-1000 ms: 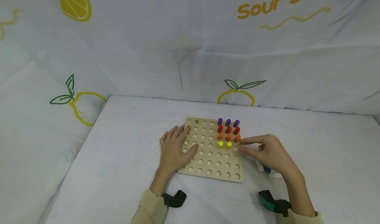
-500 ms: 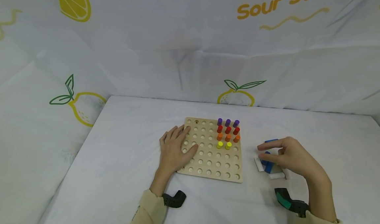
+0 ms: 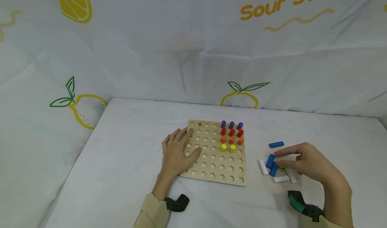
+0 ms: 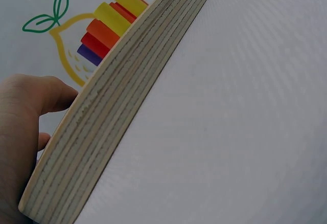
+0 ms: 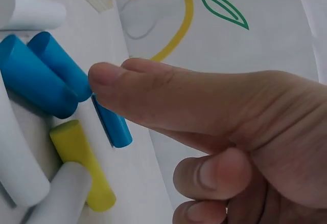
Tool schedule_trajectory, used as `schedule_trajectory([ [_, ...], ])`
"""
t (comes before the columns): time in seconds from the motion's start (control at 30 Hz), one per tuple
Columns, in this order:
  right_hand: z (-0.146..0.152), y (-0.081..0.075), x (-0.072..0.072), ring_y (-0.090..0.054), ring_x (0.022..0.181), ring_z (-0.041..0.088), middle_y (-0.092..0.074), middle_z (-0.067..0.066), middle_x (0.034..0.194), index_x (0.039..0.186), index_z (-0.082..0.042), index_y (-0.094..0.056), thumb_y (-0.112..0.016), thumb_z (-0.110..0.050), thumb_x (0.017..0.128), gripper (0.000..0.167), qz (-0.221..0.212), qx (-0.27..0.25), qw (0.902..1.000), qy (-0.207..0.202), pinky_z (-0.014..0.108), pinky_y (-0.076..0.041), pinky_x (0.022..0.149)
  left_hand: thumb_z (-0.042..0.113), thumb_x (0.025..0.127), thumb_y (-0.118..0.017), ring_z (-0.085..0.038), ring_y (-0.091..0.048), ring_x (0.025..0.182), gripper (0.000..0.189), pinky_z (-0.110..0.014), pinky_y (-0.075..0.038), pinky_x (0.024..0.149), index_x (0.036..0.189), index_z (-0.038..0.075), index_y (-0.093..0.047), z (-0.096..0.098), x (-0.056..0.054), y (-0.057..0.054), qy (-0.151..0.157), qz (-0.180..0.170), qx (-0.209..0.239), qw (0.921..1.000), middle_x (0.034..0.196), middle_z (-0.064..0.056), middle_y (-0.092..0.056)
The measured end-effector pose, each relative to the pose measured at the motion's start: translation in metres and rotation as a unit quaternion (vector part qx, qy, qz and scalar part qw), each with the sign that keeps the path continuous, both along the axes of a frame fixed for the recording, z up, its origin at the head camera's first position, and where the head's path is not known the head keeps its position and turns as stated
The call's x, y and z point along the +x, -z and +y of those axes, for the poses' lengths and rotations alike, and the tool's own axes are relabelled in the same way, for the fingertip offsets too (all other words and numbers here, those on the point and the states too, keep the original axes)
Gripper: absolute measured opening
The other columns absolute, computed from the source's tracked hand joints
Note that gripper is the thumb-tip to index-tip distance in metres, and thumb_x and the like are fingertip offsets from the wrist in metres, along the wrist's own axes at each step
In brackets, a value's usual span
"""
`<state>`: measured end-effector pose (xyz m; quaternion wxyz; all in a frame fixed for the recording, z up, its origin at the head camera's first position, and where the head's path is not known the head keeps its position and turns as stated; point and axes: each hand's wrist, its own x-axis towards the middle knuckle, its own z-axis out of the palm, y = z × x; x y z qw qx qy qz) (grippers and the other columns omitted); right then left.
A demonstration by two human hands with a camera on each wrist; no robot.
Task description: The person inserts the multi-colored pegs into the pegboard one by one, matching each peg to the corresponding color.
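Note:
A wooden pegboard (image 3: 213,167) lies on the table. Purple, red and orange pegs fill three rows at its right side, and two yellow pegs (image 3: 231,148) stand below them. My left hand (image 3: 179,154) rests spread over the board's left edge, thumb on top. To the right, my right hand (image 3: 308,161) hovers at the loose pegs, thumb and index finger extended and apart, nothing held between them. Near its fingertips lie blue pegs (image 5: 38,75); a loose yellow peg (image 5: 84,168) lies close by, mostly hidden by the hand in the head view.
Several white pegs (image 3: 281,179) lie around the blue ones, and another blue peg (image 3: 276,144) sits farther back. White cloth covers the table (image 3: 121,174); a lemon-printed cloth (image 3: 163,70) hangs behind. Each wrist carries a black device (image 3: 178,202).
My right hand has moved from the board's right edge rightward to the loose pegs, which now show more fully. My left hand has stayed on the board.

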<state>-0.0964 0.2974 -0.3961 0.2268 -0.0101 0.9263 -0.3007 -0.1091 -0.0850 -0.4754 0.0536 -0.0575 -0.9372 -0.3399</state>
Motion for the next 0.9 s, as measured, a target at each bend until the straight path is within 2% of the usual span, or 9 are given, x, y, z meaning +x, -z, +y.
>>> schedule_trajectory([
  [0.07, 0.003, 0.0, -0.001, -0.05, 0.064, 0.012, -0.068, 0.023, 0.128, 0.119, -0.008, -0.077, -0.079, -0.03, 0.089, 0.037, 0.002, 0.008, 1.0, -0.001, 0.026, -0.044, 0.056, 0.051, 0.086, -0.065, -0.03, -0.035, 0.151, 0.07, -0.06, -0.016, 0.122, 0.148, 0.022, -0.056, 0.0, 0.0, 0.0, 0.0, 0.0, 0.0, 1.0, 0.157, -0.006, -0.051],
  [0.13, 0.005, 0.001, -0.001, -0.052, 0.068, 0.014, -0.067, 0.026, 0.13, 0.118, -0.007, -0.077, -0.08, -0.027, 0.088, 0.037, 0.005, 0.013, 0.9999, -0.002, 0.026, -0.045, 0.056, 0.05, 0.086, -0.065, -0.031, -0.035, 0.151, 0.07, -0.06, -0.016, 0.122, 0.148, 0.022, -0.056, 0.0, 0.0, 0.0, 0.0, 0.001, 0.001, 1.0, 0.157, -0.006, -0.051],
  [0.23, 0.007, 0.003, -0.002, -0.056, 0.081, 0.018, -0.066, 0.027, 0.131, 0.117, -0.006, -0.078, -0.082, -0.024, 0.085, 0.036, 0.005, 0.021, 0.9998, -0.002, 0.027, -0.048, 0.058, 0.051, 0.086, -0.065, -0.031, -0.035, 0.151, 0.07, -0.06, -0.016, 0.122, 0.148, 0.021, -0.056, 0.0, 0.0, 0.0, 0.0, 0.003, 0.002, 1.0, 0.157, -0.006, -0.051],
  [0.33, 0.008, 0.005, -0.003, -0.059, 0.097, 0.026, -0.065, 0.03, 0.133, 0.115, -0.005, -0.078, -0.083, -0.022, 0.083, 0.036, 0.002, 0.024, 0.9997, 0.001, 0.03, -0.052, 0.062, 0.05, 0.086, -0.065, -0.031, -0.035, 0.151, 0.07, -0.06, -0.015, 0.122, 0.148, 0.021, -0.056, 0.0, 0.0, 0.0, 0.0, 0.003, 0.004, 1.0, 0.157, -0.006, -0.051],
  [0.57, 0.011, 0.011, -0.005, -0.058, 0.112, 0.048, -0.06, 0.035, 0.135, 0.114, -0.003, -0.078, -0.084, -0.019, 0.082, 0.036, -0.005, 0.032, 0.9995, 0.007, 0.038, -0.06, 0.068, 0.05, 0.086, -0.065, -0.031, -0.035, 0.151, 0.07, -0.059, -0.016, 0.122, 0.148, 0.021, -0.056, 0.0, 0.0, 0.001, 0.001, 0.004, 0.004, 1.0, 0.157, -0.006, -0.05],
  [0.7, 0.01, 0.015, -0.006, -0.058, 0.112, 0.053, -0.061, 0.036, 0.133, 0.113, -0.002, -0.078, -0.083, -0.019, 0.083, 0.035, 0.0, 0.039, 0.9992, 0.008, 0.042, -0.062, 0.069, 0.05, 0.086, -0.065, -0.031, -0.035, 0.151, 0.069, -0.059, -0.015, 0.122, 0.148, 0.021, -0.056, 0.0, 0.0, 0.001, 0.002, 0.005, 0.007, 1.0, 0.157, -0.006, -0.051],
  [0.9, 0.009, 0.015, -0.009, -0.064, 0.1, 0.049, -0.057, 0.039, 0.135, 0.112, -0.004, -0.078, -0.08, -0.019, 0.085, 0.031, 0.018, 0.055, 0.9983, 0.01, 0.042, -0.061, 0.068, 0.051, 0.086, -0.065, -0.03, -0.035, 0.151, 0.07, -0.059, -0.015, 0.122, 0.149, 0.022, -0.055, 0.0, -0.001, 0.002, 0.002, 0.004, 0.003, 1.0, 0.157, -0.006, -0.051],
])
